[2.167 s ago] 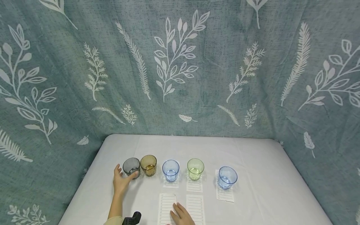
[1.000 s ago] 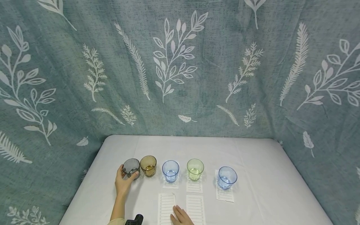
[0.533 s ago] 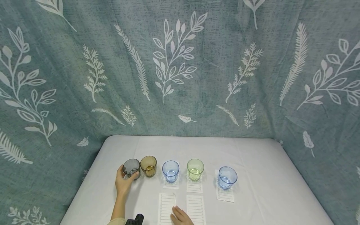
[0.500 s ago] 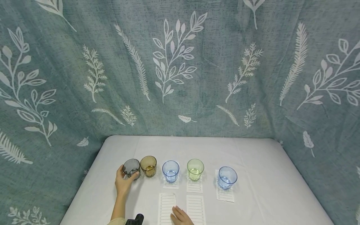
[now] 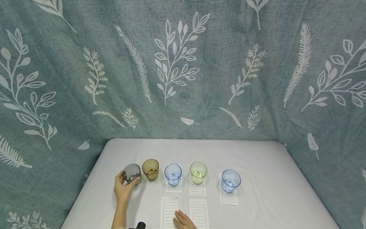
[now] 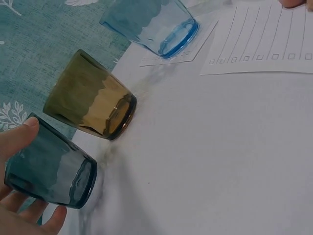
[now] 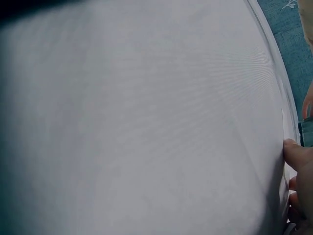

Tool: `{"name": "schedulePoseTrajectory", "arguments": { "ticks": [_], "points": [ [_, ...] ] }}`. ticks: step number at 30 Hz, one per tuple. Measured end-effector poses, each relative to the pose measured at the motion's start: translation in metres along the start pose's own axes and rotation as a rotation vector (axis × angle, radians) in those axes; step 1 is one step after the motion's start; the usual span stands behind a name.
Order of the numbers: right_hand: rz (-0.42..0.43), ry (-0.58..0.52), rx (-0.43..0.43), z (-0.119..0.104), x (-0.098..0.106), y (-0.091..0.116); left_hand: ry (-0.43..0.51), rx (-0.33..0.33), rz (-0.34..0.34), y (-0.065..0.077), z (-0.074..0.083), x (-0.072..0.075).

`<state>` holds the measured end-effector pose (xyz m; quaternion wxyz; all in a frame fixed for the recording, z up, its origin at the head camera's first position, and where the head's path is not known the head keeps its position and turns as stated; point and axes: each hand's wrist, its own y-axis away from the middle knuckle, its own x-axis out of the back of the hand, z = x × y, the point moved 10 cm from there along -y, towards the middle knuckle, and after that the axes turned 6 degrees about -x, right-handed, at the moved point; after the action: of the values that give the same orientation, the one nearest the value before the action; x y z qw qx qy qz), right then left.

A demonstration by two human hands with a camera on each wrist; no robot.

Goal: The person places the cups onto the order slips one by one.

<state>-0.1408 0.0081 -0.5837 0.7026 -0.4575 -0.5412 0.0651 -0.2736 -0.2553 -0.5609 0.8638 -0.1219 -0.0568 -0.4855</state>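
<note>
My left hand grips a smoky grey glass tumbler at the left end of the row, thumb on one side and fingers round the other. In the left wrist view the grey tumbler looks teal and slightly tilted. Just to its right stands an amber tumbler, a small gap between them. Near the front edge my right hand rests with extended fingers on a lined paper slip. In the right wrist view the right hand shows only at the right border.
A blue tumbler, a green tumbler and another blue tumbler continue the row, each over a lined slip. One more lined slip lies right of the front one. A patterned curtain hangs behind the white table.
My left fingers have closed round the grey tumbler. It has since shifted slightly left and toward me, away from the amber tumbler. My right hand has stayed nearly still.
</note>
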Motion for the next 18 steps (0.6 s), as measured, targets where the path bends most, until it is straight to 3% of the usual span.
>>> {"name": "schedulePoseTrajectory", "arguments": {
  "ticks": [5,12,15,18],
  "points": [
    [0.007,0.001,0.0,0.001,-0.002,0.002,0.0,-0.018,0.015,0.006,0.01,0.009],
    [0.046,-0.04,0.065,-0.004,0.001,0.001,-0.019,-0.065,0.021,0.015,0.022,0.021],
    [0.071,-0.036,0.091,-0.005,0.003,0.0,-0.047,-0.099,0.042,0.014,0.01,0.024],
    [0.088,-0.037,0.102,-0.006,0.003,0.0,-0.056,-0.122,0.033,0.008,-0.017,0.023]
  ]
}}
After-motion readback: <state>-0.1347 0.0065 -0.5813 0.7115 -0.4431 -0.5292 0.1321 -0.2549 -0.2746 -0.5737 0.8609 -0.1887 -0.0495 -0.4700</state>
